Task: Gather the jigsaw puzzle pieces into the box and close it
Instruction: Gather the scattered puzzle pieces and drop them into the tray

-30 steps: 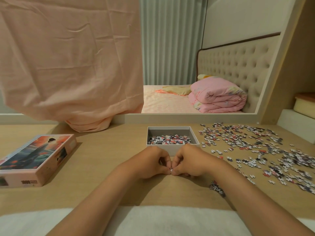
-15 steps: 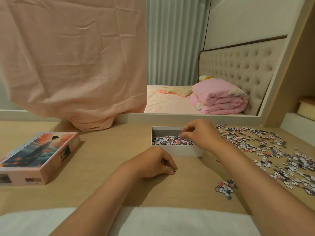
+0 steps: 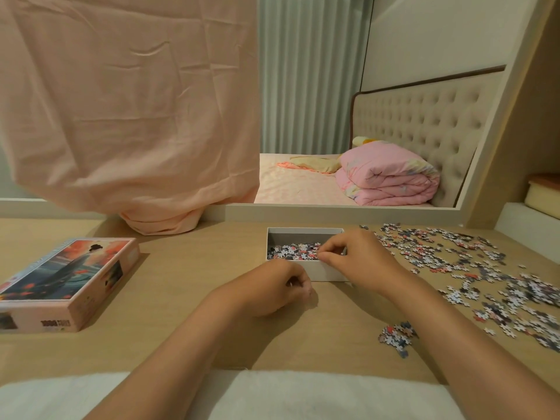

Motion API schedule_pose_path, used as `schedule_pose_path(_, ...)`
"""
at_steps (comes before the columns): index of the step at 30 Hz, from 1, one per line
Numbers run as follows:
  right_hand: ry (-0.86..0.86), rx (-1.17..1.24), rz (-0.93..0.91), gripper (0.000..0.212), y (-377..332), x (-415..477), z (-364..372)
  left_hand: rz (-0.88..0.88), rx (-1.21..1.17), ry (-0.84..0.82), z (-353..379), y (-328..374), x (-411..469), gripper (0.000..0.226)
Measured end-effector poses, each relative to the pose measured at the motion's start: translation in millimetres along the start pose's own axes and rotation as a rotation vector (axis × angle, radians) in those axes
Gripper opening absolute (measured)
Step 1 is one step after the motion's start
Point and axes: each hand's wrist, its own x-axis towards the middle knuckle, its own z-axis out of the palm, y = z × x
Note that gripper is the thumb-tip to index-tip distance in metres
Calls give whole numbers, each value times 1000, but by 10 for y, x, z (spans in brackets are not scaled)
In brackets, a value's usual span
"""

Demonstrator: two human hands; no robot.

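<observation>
The open white box (image 3: 303, 231) stands mid-table with a layer of puzzle pieces (image 3: 291, 251) inside. My right hand (image 3: 356, 257) hovers over the box's right front corner with fingertips pinched together; whether they hold a piece is hidden. In front of the box my left hand (image 3: 272, 291) rests on the table as a curled fist, no piece showing in it. Many loose pieces (image 3: 454, 259) are scattered over the right side of the table. A small clump of pieces (image 3: 394, 339) lies beside my right forearm. The picture-printed lid (image 3: 66, 277) lies at the left.
A wooden table (image 3: 181, 298) carries everything, with a white cloth (image 3: 272, 395) along its near edge. A pink sheet (image 3: 127, 101) hangs over the mirror at the back left and bunches onto the table. A shelf with a cream container (image 3: 542, 198) is at the far right.
My right hand left my left hand, reached over the box, and has now drawn back toward its right front corner. My left hand stayed curled on the table.
</observation>
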Motion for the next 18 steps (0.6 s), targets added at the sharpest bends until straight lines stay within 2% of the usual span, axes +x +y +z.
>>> schedule_pose_path(3, 13, 28, -2, 10, 36, -14, 14, 31, -104, 325, -103, 4, 159, 16)
schedule_pose_path(5, 22, 36, 0, 10, 42, -16, 7, -9, -5, 461, -155, -46, 336, 9)
schedule_pose_path(8, 27, 34, 22, 12, 43, -51, -35, -111, 263, 362, -141, -155, 543, 22)
schedule_pose_path(11, 17, 15, 70, 11, 84, -153, -118, -97, 414, 325, -63, -177, 601, 26)
schedule_pose_path(15, 21, -45, 146, 14, 293, -315, -321, -20, 338, 466, 11, -49, 619, 15)
schedule_pose_path(18, -10, -136, 209, 22, 565, -439, -495, 68, 217, 473, 185, 225, 625, 17)
